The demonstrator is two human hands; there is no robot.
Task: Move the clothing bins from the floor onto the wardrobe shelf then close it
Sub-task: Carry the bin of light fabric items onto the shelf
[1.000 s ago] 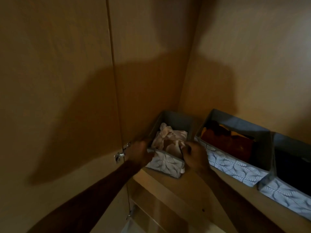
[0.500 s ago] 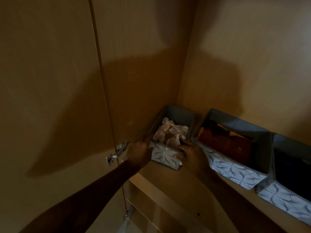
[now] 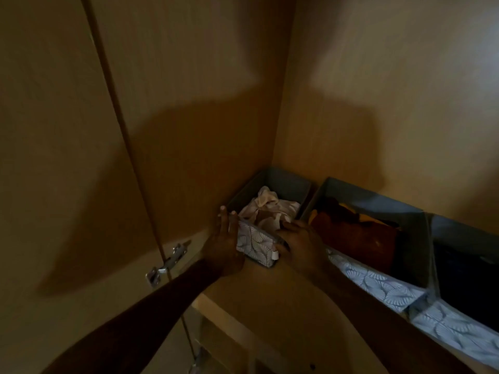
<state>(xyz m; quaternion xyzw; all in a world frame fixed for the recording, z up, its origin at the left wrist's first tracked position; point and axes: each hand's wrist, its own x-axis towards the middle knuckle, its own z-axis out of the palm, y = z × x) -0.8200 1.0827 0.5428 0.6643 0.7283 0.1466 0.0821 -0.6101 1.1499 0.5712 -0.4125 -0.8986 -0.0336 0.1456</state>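
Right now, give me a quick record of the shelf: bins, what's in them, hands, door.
bins on shelf: three, side by side
left bin: in the corner, pale clothes inside
middle bin: rust and yellow clothes
right bin: dark contents, unclear
left hand: flat against left bin's left front corner, fingers extended
right hand: on left bin's right front corner
shelf: bare wood in front of the left bin
door: open, hinge visible

Three bins are sitting side by side on your shelf. The leftmost bin is lying in the back corner, your left hand and right hand flanking it.
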